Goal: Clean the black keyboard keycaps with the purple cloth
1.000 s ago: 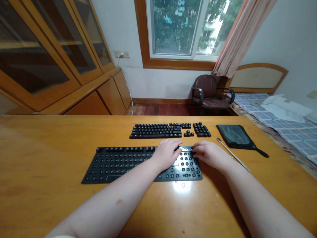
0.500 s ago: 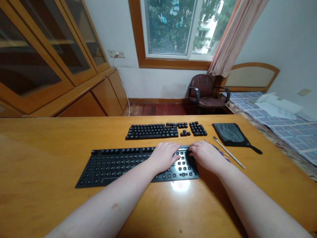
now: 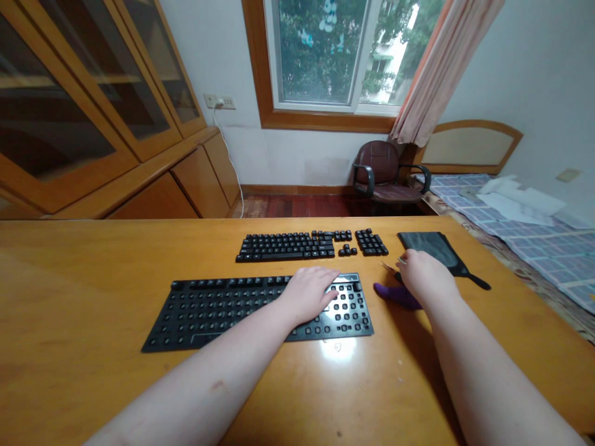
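Since half a second before, the right hand [image 3: 425, 277] had left the keyboard [image 3: 223, 310] and moved to the right, onto the bare table [image 3: 93, 279] beside it, while the left hand [image 3: 309, 294] had stayed where it was. The left hand lay flat on the right part of the keyboard, palm down, fingers loosely stretched and gripping nothing. The keyboard was a black base stripped of its caps, lying near the middle of the table. The right hand rested knuckles up over a thin stick [image 3: 388, 267], whose tip poked out at the fingertips, and over a purple object [image 3: 390, 292], whose end showed just left of the wrist. Whether the fingers had closed on either one could not be told, as the hand hid them. The keycaps [image 3: 288, 245] sat in neat rows just beyond the keyboard. A black pouch [image 3: 430, 246] lay just beyond the right hand. A chair [image 3: 383, 173] stood past the table, under the window.
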Demonstrator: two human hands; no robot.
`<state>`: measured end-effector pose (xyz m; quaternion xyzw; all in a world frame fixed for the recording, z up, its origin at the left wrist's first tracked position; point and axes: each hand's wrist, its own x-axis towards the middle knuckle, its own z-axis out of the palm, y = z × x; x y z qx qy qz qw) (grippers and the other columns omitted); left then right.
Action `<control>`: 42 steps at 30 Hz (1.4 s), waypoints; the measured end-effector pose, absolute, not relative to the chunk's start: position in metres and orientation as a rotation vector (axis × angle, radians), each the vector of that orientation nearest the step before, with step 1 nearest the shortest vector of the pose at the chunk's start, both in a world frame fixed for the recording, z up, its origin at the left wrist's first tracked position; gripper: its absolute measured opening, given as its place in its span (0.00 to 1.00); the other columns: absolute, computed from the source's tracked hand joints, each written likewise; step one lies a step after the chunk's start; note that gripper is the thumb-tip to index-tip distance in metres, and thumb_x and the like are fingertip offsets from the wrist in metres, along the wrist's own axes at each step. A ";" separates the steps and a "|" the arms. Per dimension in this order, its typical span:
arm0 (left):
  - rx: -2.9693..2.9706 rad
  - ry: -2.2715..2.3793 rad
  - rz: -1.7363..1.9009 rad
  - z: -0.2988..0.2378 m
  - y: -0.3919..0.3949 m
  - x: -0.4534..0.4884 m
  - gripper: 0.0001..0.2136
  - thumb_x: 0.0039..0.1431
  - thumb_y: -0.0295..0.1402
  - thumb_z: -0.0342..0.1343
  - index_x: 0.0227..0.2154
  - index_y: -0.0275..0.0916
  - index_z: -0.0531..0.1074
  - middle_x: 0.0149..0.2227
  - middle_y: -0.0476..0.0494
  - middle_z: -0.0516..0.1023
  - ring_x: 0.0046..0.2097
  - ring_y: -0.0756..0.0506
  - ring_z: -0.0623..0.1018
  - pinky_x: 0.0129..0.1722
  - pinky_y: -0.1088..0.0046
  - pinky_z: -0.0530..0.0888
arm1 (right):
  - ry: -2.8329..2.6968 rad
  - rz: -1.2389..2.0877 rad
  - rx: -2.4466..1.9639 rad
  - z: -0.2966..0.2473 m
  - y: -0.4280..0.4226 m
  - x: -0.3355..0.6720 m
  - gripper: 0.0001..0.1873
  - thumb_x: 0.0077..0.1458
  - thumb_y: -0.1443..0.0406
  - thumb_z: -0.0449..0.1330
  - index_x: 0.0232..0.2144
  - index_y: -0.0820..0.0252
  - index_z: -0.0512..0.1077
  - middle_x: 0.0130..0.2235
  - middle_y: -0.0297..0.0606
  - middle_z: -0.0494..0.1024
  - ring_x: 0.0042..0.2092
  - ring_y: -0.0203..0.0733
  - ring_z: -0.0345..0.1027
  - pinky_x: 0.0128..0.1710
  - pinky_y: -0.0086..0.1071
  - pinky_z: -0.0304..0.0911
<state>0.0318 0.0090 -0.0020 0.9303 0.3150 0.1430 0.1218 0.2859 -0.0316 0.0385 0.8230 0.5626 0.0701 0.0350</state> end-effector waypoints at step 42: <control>2.725 0.926 0.400 0.001 0.007 0.033 0.19 0.60 0.42 0.48 0.52 0.42 0.64 0.52 0.44 0.72 0.52 0.42 0.70 0.52 0.62 0.64 | 2.972 -0.741 1.923 0.041 -0.036 0.256 0.07 0.55 0.68 0.52 0.28 0.60 0.69 0.32 0.39 0.73 0.35 0.40 0.68 0.37 0.34 0.64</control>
